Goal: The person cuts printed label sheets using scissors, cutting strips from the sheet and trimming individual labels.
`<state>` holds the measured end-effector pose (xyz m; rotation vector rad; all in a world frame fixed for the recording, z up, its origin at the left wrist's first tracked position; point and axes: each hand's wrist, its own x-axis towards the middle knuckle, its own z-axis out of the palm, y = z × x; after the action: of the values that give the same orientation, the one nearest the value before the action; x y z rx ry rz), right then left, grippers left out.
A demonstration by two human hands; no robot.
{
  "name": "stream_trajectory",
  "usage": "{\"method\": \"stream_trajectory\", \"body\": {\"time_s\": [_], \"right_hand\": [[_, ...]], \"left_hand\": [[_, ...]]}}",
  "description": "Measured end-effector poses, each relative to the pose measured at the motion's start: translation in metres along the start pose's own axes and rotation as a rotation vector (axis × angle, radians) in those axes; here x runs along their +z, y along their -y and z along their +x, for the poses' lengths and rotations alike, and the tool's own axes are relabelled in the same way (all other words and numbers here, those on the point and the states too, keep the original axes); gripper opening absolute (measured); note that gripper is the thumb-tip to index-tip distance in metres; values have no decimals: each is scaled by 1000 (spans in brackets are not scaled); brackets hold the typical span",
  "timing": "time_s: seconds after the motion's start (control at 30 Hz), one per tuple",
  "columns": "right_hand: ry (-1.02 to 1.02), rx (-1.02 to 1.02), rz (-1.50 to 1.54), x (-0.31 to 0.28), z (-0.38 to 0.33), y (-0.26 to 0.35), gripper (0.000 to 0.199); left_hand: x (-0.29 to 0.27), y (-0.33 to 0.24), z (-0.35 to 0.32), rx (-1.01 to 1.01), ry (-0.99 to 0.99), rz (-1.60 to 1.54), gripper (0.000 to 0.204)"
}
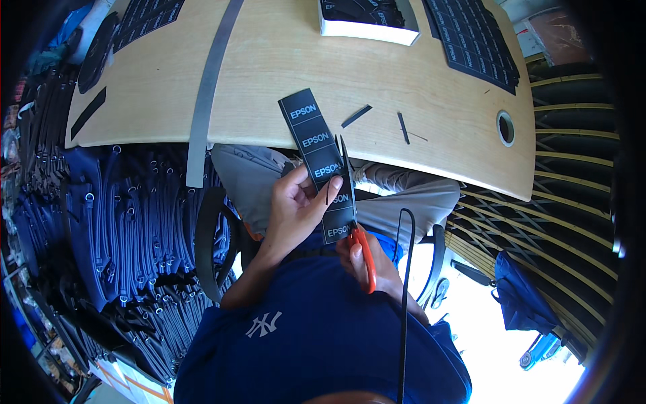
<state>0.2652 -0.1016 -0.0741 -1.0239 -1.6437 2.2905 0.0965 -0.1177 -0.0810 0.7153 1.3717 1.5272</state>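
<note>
1. Fingers of my left hand are clamped on a black label strip, thumb on its face and the rest curled behind it.
2. My right hand is closed through the orange handles of the scissors; the blades stand slightly apart along the strip's right edge.
3. I hold the strip up over my lap, its upper end overlapping the near edge of the wooden table.
4. Just right of the strip, near that same edge, lie thin black offcuts.
5. A long metal ruler runs from the far edge across the table and hangs over the near edge on the left.
6. At the far edge sit a white box of black pieces and a black label sheet toward the far right corner.
</note>
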Motion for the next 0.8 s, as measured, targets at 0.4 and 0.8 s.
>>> {"method": "stream_trajectory", "body": {"time_s": [0.4, 0.8], "right_hand": [[-67, -44, -140, 0, 3, 10, 65], [-146, 18, 63, -3, -3, -3, 53]], "left_hand": [[-2, -1, 0, -12, -18, 22, 10], [-3, 0, -1, -33, 23, -47, 13]]}}
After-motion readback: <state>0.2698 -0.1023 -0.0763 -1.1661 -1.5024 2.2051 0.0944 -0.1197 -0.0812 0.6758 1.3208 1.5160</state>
